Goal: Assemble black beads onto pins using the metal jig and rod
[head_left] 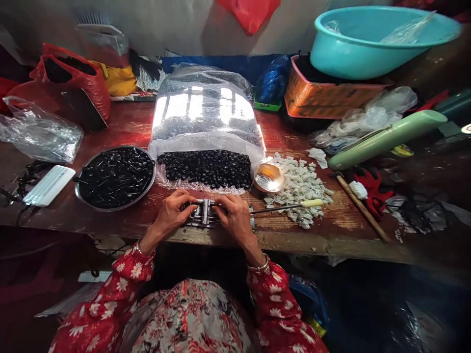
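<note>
A small metal jig (205, 213) with bars across it is at the front edge of the table. At its left end, my left hand (170, 213) is pinched around a small dark piece that I cannot make out. My right hand (235, 215) is closed at the jig's right side, its fingertips hiding whatever they hold. From beside my right hand a thin rod with a pale yellow handle (311, 203) reaches right. Behind the jig, many small black round parts (209, 167) spill from a clear plastic bag (206, 113).
A round tray (78, 189) of black parts with thin pins stands left. Right of the bag are a small bowl (270, 177) with pins and a heap of whitish pieces (300, 179). Farther right lie a wooden stick (362, 208) and a green tube (386, 138).
</note>
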A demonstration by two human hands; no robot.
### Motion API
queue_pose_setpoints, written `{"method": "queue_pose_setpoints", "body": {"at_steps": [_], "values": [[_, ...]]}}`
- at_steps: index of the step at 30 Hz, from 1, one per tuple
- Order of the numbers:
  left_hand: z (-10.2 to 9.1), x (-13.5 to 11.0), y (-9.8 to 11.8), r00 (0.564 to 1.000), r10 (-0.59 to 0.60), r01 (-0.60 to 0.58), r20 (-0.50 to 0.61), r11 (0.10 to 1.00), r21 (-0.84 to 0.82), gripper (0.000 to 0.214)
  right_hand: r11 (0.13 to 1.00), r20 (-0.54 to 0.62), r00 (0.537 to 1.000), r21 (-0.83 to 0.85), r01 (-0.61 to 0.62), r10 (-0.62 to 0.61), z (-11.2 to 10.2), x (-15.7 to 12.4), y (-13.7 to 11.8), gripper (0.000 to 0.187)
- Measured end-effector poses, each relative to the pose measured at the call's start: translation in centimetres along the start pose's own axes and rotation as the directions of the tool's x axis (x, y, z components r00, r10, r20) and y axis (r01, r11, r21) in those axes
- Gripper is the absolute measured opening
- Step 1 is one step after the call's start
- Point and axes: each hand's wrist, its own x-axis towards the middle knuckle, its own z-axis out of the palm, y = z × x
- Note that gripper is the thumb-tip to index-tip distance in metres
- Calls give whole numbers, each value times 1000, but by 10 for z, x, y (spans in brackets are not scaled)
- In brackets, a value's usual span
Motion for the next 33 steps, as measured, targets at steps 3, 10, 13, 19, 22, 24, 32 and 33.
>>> {"method": "queue_pose_setpoints", "body": {"at_steps": [3, 10, 13, 19, 22, 24, 32, 33], "values": [[-1, 0, 0, 1000, -18, 18, -9, 1000, -14, 7, 1000, 11, 1000, 26, -4, 4, -2, 0, 1, 3], [3, -2, -4, 999, 50, -49, 11, 996, -71, 8, 999, 26, 999, 52, 17, -18, -4, -1, 3, 6], [5, -3, -8, 998, 63, -63, -5, 997, -35, 10, 998, 19, 1000, 67, 14, -15, -4, -2, 3, 6], [0, -3, -8, 998, -45, 45, 34, 999, 9, 12, 995, 10, 1000, 99, 0, -1, -3, -2, 5, 5], [1, -3, -2, 993, -112, 111, 43, 993, 29, 12, 994, 7, 1000, 104, -17, 17, -1, -1, 3, 7], [4, -2, 2, 982, -182, 180, 42, 983, 36, 12, 996, -3, 999, 81, -36, 36, 1, -1, 0, 7], [15, -5, 0, 981, -195, 194, 0, 980, 44, 12, 997, 10, 997, 33, -71, 71, 3, 2, -6, 7], [14, -6, -2, 982, -191, 191, 2, 981, 34, 13, 997, 20, 998, 51, -63, 62, 1, 2, -5, 6]]}}
